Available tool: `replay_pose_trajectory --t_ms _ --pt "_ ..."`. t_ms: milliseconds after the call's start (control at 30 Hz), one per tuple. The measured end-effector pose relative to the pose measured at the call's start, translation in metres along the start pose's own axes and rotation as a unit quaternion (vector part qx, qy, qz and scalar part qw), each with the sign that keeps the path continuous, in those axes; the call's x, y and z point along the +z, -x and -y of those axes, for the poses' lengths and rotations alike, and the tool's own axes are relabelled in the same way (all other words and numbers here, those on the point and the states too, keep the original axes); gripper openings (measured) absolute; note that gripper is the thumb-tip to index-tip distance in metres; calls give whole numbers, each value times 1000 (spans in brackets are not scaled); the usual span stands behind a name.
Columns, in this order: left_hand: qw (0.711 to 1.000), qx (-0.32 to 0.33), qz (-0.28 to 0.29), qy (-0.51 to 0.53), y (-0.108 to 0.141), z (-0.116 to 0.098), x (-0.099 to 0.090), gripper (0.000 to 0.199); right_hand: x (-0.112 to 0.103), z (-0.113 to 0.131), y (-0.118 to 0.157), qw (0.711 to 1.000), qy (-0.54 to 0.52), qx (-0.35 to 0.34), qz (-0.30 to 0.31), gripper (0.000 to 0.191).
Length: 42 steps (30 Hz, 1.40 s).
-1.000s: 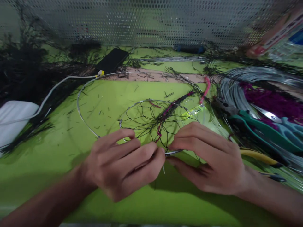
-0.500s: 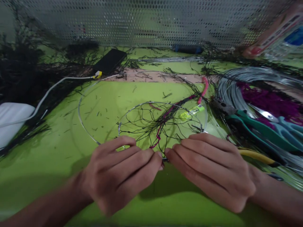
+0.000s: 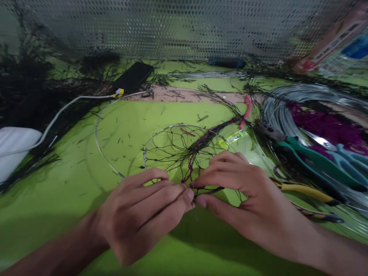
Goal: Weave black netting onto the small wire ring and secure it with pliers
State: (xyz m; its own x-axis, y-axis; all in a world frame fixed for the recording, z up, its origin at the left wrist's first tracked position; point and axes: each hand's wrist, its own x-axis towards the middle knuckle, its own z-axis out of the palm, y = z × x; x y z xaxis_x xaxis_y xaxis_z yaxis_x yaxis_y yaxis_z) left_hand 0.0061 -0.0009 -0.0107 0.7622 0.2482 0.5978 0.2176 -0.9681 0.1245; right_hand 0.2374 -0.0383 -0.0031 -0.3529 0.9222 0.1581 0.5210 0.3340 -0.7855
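Observation:
A small wire hoop [image 3: 163, 131] with black netting [image 3: 184, 147] lies over the green surface, its near edge at my fingers. My left hand [image 3: 146, 214] is closed, with fingertips pinching the hoop's near edge. My right hand [image 3: 238, 191] holds the same edge just to the right, thumb below and index finger above, near a thin strand. A magenta cord [image 3: 189, 168] runs from the near edge into the gathered black strands. A larger wire loop [image 3: 97, 138] curves around at the left. My fingers hide the exact point of contact.
Green-handled pliers [image 3: 313, 157], yellow-handled pliers [image 3: 307, 191], blue scissors [image 3: 345, 153] and a wire coil [image 3: 276, 111] lie at the right. A black phone [image 3: 134, 76], white charger [image 3: 17, 149] and perforated metal panel [image 3: 178, 30] are farther back or left.
My right hand has turned, its thumb now showing below the index finger, and its knuckles have shifted left. More of the yellow-handled pliers shows. My left hand has stayed nearly still.

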Motion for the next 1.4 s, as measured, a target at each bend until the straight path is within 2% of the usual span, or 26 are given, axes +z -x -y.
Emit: replay_pose_trajectory --t_ms 133,233,300,467,700,800,933,1067,1100,1167,1200,1267,1333,1400 --pt "1000 -19 -10 -6 3 -2 6 8 3 1 2 1000 17 -1 -8 13" --pt "997 -70 -13 3 3 -5 10 3 6 -1 2 998 40 -44 -28 14" --pt "993 -121 -11 11 1 -9 12 10 8 -4 2 997 29 -66 -36 15" --pt "974 -221 38 43 -1 -16 8 17 13 -10 2 998 -5 -53 -30 16" --pt "939 -295 83 155 -6 -4 0 15 17 -14 0 989 43 -133 -55 18" --pt "914 -323 104 222 -5 2 1 16 21 -18 0 982 73 -160 -63 18" --pt "888 -348 122 277 -5 5 4 21 22 -24 3 961 118 -245 -43 19" --pt "886 -363 113 267 -8 3 8 22 15 -28 4 910 194 -366 -5 11" --pt "883 -369 111 266 -8 2 8 21 13 -29 4 903 205 -376 1 9" --pt "882 -381 99 258 -7 0 7 12 11 -31 3 910 192 -368 -5 13" --pt "890 -378 86 242 -7 -1 7 6 11 -32 3 920 175 -351 -13 17" --pt "925 -333 62 172 -4 -3 4 19 12 -32 2 941 136 -307 -42 24" --pt "967 -240 41 70 -1 -5 1 23 12 -31 1 951 115 -280 -66 26" --pt "987 -154 37 0 2 -5 -1 20 12 -30 2 954 107 -271 -74 24"
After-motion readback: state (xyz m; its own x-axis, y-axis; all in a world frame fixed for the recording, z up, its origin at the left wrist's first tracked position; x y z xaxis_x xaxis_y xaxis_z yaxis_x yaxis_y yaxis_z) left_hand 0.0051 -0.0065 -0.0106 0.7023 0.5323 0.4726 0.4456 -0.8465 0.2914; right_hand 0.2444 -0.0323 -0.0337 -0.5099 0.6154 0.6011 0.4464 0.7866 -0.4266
